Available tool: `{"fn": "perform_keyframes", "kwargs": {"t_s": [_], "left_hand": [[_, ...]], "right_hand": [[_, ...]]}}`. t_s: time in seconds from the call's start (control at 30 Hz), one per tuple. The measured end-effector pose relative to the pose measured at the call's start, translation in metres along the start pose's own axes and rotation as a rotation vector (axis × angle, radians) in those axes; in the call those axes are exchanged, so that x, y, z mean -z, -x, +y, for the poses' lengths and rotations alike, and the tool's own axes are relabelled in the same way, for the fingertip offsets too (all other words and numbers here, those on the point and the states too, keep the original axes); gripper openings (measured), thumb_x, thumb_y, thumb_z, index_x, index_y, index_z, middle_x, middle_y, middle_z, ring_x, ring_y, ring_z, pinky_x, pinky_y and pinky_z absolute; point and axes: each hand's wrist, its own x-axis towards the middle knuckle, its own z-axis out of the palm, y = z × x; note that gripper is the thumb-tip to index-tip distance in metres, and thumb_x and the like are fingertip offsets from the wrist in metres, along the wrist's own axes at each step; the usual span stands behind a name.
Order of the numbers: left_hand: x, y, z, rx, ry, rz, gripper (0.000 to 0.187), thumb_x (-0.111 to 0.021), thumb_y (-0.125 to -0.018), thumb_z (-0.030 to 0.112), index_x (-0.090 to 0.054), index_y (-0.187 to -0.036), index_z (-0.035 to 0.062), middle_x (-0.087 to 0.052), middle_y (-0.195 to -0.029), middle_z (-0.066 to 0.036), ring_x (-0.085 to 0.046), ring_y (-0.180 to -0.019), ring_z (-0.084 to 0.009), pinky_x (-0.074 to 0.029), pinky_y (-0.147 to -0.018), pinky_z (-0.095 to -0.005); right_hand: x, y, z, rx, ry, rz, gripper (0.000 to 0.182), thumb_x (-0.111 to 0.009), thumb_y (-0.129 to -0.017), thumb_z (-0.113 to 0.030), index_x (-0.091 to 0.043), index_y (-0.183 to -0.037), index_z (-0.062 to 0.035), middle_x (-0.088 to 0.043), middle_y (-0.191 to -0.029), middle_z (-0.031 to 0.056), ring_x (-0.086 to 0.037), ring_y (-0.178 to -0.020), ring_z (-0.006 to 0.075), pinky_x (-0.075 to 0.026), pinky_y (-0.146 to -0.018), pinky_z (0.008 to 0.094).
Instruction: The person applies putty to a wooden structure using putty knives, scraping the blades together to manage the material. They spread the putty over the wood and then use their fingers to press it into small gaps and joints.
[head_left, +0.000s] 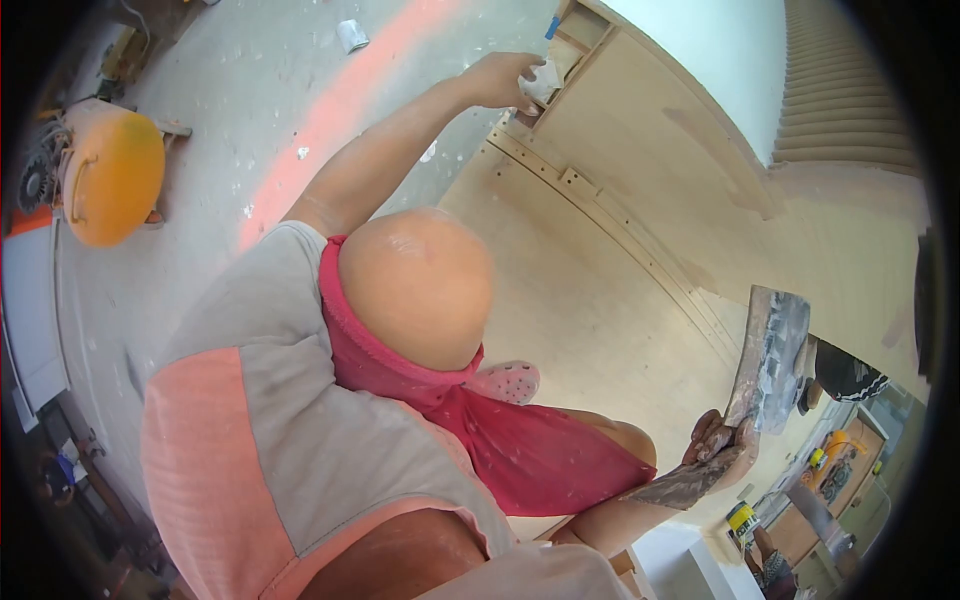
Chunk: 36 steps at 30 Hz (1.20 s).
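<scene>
My left hand [500, 82] reaches to the corner of a wooden panel frame. Its fingers curl around a small white piece [543, 82], like paper or cloth, whose exact kind I cannot make out. Low on the right, my right hand [722, 442] grips the lower end of a flat board [768, 350]. Grey-white putty smears its face, and the fingers and forearm are stained dark. Between my hands stretches a large pale plywood panel [560, 260], crossed by a curved strip with small holes. My bent knees, in red shorts, stand in front of it.
A yellow-orange rounded machine [115, 175] stands on the dusty floor at left. A white can [352, 36] lies near a pink floor stripe. Another person's arm [768, 555] shows at lower right, near a yellow-labelled can [741, 520]. Ribbed panelling [845, 90] rises at upper right.
</scene>
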Motion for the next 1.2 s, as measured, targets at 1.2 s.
{"fn": "perform_keyframes", "kwargs": {"t_s": [1.2], "left_hand": [[0.016,-0.010,0.016,-0.160,-0.040,0.248,0.028,-0.061,-0.074,0.024,-0.053,-0.067,-0.0015,-0.053,-0.061,-0.016,-0.053,-0.058,-0.0326,-0.041,-0.054,-0.0373]], "right_hand": [[-0.011,0.002,-0.001,0.072,0.058,0.001,0.025,-0.051,-0.078,-0.018,-0.049,-0.074,0.0068,-0.041,-0.039,0.0089,-0.035,-0.025,0.0143,-0.033,-0.027,0.0264]]}}
